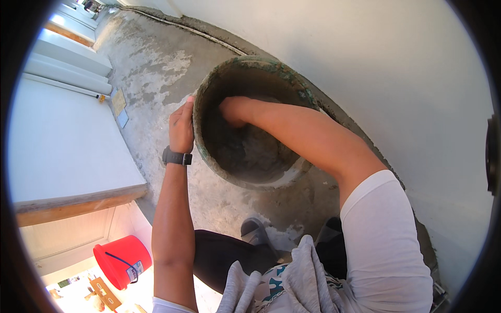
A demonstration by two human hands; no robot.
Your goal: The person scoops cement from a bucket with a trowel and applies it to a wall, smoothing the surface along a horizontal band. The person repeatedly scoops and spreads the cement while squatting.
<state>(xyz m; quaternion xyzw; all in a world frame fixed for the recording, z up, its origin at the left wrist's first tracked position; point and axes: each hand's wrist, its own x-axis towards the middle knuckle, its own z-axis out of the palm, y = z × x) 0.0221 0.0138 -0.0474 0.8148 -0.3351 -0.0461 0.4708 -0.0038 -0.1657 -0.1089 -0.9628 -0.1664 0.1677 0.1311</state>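
A large round tub (250, 181), its rim crusted with dried grey cement, stands on the concrete in front of me. Grey powdery or wet material (261, 151) lies in its bottom, dim in the shadow. My left hand (182, 125), with a dark watch on the wrist, holds the tub's left side at the rim. Deep inside the tub is my right hand (236, 111), closed and pointing down near the left inner wall. Its fingertips are in shadow, and whatever they hold cannot be made out.
A white wall (396, 68) runs close along the right, with a thin pipe (203, 34) at its foot. On the left are a white ledge (68, 141) and, below it, a red bucket (122, 261). My feet (255, 232) stand just behind the tub.
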